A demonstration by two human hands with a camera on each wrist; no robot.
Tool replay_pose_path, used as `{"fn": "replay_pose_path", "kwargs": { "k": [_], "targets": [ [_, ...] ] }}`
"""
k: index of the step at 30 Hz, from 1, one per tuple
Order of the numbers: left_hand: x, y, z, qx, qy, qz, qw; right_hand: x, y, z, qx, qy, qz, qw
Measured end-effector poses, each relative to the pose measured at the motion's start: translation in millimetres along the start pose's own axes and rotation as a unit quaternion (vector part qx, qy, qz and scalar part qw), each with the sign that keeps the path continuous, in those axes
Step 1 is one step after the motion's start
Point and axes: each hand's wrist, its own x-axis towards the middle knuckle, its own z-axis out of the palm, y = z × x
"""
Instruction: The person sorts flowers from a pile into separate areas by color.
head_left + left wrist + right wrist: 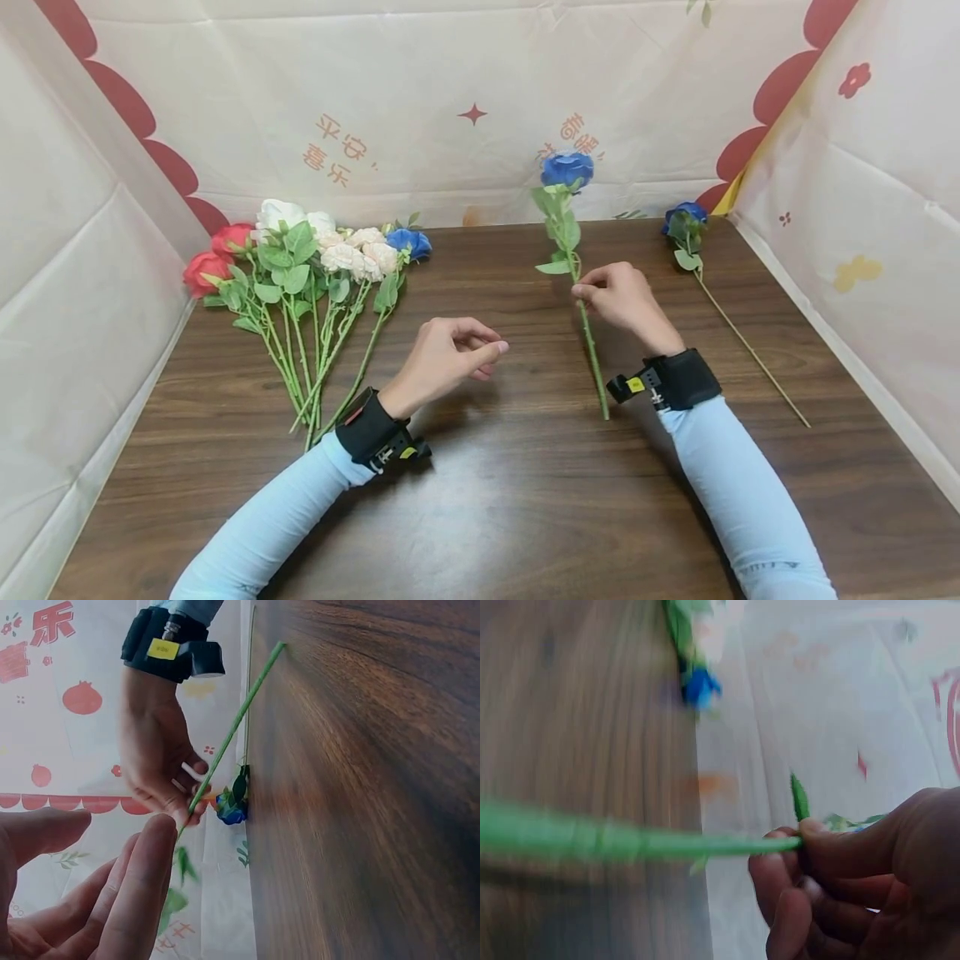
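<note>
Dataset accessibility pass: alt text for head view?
A right hand holds a blue rose by its stem over a wooden table. The left hand is empty; a mixed bunch of flowers lies at left, another blue rose at right.

Blue roses [567, 169] come to three in the head view: one right of the upper centre, one farther right, one left of centre. Red roses [206, 273] number two, at the left of the frame, beside white blooms [277, 215] and cream blooms [360, 254] overlapping too much to count. There are a left hand [441, 360] and a right hand [626, 298], making two, plus two black wristbands [371, 429] and two light-blue sleeves [270, 521].
</note>
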Motion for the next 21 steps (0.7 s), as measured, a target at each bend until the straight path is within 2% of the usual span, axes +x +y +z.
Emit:
{"fn": "replay_pose_path", "kwargs": {
  "k": [3, 10, 18, 21],
  "targets": [
    [-0.2, 0.7, -0.8, 0.002, -0.001, 0.0, 1.0, 2.8, 19.1, -13.4, -0.048, 0.015, 0.024, 0.998],
    [1.3, 1.2, -1.4, 0.012, -0.002, -0.002, 0.9999, 2.5, 57.0, -33.2, -0.112, 0.058, 0.091, 0.988],
    [1.8, -0.5, -0.2, 0.027, -0.007, -0.008, 0.9996, 5.1, 87.8, -32.0, -0.179, 0.117, 0.133, 0.968],
    [1.3, -1.3, 0.4, 0.031, -0.011, -0.01, 0.9994, 6.6, 95.5, -28.2, -0.194, 0.126, 0.153, 0.961]
  ]
}}
